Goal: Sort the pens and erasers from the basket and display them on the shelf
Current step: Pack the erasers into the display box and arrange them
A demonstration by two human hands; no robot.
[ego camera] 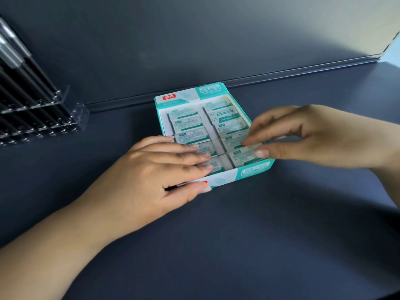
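Eraser box [218,180]: sits on the dark shelf [238,234], centre, erasers [191,135] in two rows.
Left hand [160,174]: fingers flat on near-left erasers, thumb against near wall.
Right hand [303,137]: pinches a near-right eraser [244,153].
Risk: uneven pressure tilts neighbouring erasers or slides the box.
Pen rack [32,109]: far left.

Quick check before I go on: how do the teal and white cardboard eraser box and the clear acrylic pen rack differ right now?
The teal and white cardboard eraser box lies flat mid-shelf; the clear acrylic pen rack stands tiered at the far left. The box holds two rows of wrapped erasers; the rack holds black pens leaning back. The left hand and right hand both touch the box; nothing touches the rack. Both sit on the dark shelf.
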